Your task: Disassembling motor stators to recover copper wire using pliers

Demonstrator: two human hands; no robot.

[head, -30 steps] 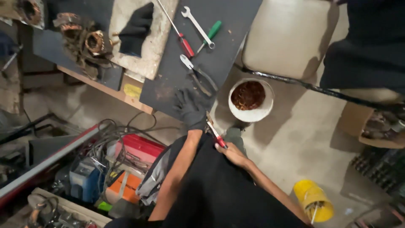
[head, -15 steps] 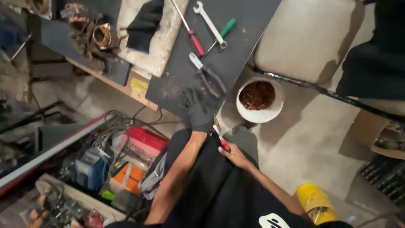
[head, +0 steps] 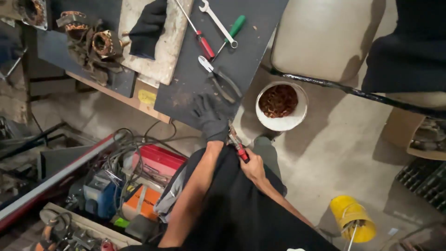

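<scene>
The person leans over the near edge of the dark counter [head: 186, 79]. The left hand [head: 210, 115] wears a dark glove and rests at that edge, fingers loosely spread; I cannot tell if it grips anything. The bare right hand [head: 253, 168] is closed around the red handles of a small pair of pliers [head: 236, 142], whose metal nose points up toward the glove.

These pliers look light and rigid, steel with rubbery sleeves, so they should sit firmly when taken by the red grips, well back from the nose; bare metal would be slicker.

Farther up the counter lie larger dark-handled cutters [head: 218, 79], a red-handled screwdriver [head: 197, 32], 1 wrench [head: 217, 22] and a green-handled tool [head: 234, 29]. A white bucket [head: 297, 118] of rusty scrap stands on the floor just beside the counter; a yellow container [head: 352, 217] sits well apart.
</scene>
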